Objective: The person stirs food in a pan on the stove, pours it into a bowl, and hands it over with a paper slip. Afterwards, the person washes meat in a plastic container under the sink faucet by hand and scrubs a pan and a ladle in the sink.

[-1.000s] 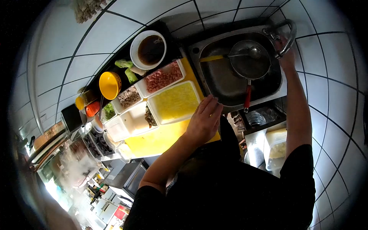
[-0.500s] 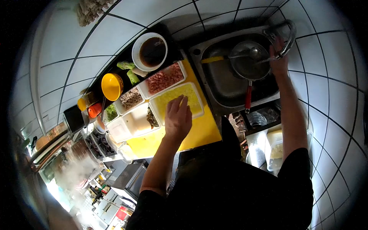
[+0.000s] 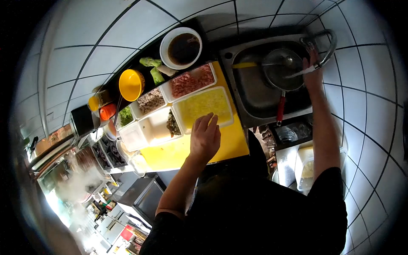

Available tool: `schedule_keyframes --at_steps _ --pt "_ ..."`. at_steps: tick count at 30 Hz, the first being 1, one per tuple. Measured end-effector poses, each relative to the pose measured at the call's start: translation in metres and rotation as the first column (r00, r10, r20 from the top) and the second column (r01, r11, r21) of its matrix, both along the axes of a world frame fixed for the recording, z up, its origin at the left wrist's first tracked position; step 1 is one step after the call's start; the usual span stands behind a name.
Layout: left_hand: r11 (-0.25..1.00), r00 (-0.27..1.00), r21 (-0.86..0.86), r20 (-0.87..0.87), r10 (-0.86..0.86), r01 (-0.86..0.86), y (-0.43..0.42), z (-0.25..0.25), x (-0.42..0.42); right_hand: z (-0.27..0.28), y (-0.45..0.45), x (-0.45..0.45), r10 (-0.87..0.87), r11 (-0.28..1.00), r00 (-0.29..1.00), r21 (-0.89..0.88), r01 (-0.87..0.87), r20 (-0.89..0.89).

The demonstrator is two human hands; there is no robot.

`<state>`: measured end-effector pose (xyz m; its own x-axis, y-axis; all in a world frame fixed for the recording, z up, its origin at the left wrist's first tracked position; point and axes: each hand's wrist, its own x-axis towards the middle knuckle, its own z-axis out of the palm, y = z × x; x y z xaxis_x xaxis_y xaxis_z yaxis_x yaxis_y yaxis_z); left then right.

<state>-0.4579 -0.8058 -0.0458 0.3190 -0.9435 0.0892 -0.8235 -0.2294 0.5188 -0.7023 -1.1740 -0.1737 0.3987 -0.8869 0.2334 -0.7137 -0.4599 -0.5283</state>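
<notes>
My right hand (image 3: 313, 76) reaches to the tap (image 3: 328, 46) at the back right of the sink, its fingers closed at the tap's base and partly hidden by the curved spout. A white stream of water (image 3: 302, 72) runs from the spout into a round pan (image 3: 280, 80) with a red handle (image 3: 281, 109). Inside the pan rests the bowl of a ladle (image 3: 290, 62) with a yellow handle (image 3: 245, 65). My left hand (image 3: 205, 138) hovers, fingers loosely stretched and holding nothing, over the near edge of a white tray (image 3: 230, 100) of pale yellow chopped food.
White containers of diced pink meat (image 3: 191, 83), brownish bits (image 3: 151, 100) and chopped greens (image 3: 126, 115) stand on a yellow board (image 3: 231, 144). Behind them are a bowl of dark liquid (image 3: 183, 49) and a yellow bowl (image 3: 131, 85). Tiled walls border the sink (image 3: 250, 91).
The water stream into the pan has grown thicker. My left hand has drawn back from the middle of the yellow food to its near edge. The view has shifted slightly.
</notes>
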Motion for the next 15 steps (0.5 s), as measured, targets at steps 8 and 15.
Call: schedule_keyframes --at_steps 8,15 --pt "0.999 0.999 0.043 -0.053 -0.011 0.013 0.022 0.0 -0.008 -0.042 0.015 0.012 -0.305 0.834 0.939 0.52 0.183 0.159" --pt "1.0 0.995 0.031 -0.102 -0.004 0.007 0.036 0.0 -0.013 -0.021 0.07 0.064 -0.721 0.201 0.673 0.979 -0.026 0.166"
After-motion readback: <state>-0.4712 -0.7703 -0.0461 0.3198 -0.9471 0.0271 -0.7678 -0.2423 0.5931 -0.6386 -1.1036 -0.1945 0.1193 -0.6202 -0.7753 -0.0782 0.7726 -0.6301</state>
